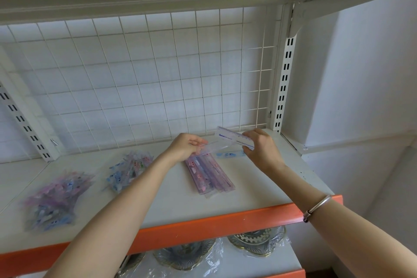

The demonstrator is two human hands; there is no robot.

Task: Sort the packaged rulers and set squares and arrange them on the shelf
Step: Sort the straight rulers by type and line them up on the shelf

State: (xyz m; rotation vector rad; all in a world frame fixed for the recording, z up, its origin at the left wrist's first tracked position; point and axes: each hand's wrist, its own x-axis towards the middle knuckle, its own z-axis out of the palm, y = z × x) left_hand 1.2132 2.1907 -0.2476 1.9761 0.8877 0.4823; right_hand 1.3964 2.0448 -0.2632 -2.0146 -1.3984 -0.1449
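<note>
Clear packaged ruler (230,137) is hanging just above the shelf (259,187), near its back right corner. Left hand (187,145) is pinching its left end; right hand (259,145) is gripping its right end, fingers curled. Pink ruler stack (209,176) is lying directly beneath, with two mixed piles (128,169) lying further left

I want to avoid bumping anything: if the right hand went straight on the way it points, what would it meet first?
Probably the wire grid at the back. The right hand, gripping the ruler, points up-left, above the left hand; depth is unclear.
</note>
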